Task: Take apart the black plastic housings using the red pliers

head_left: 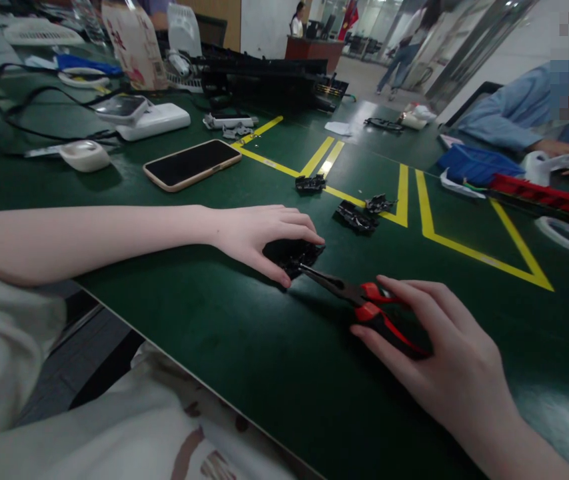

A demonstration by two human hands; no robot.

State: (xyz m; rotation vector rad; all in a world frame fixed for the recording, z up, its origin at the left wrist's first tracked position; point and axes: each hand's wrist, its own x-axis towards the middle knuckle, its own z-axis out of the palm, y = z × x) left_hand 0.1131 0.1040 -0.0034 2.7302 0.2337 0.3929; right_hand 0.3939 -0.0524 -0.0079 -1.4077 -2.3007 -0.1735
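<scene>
My left hand [269, 237] rests on the green table, its thumb and fingers closed around a small black plastic part [307, 255]. Much of that part is hidden under the palm. From the right, my right hand [444, 347] grips long-nose pliers [347, 291] with red and black handles. The tips of the pliers reach the near edge of the black part; I cannot tell whether they pinch it. Just beyond lie similar black parts: one [310, 183] by the yellow tape, another [356, 217] to its right, and a smaller one [379, 203] beside that.
A phone [192, 165] lies beyond my left forearm, near a white computer mouse [84, 155] and cables. Yellow tape [484, 257] marks the green table [204, 313]. A large black housing [264, 80] stands at the back. Across the right side sits a person in a blue sleeve [504, 110].
</scene>
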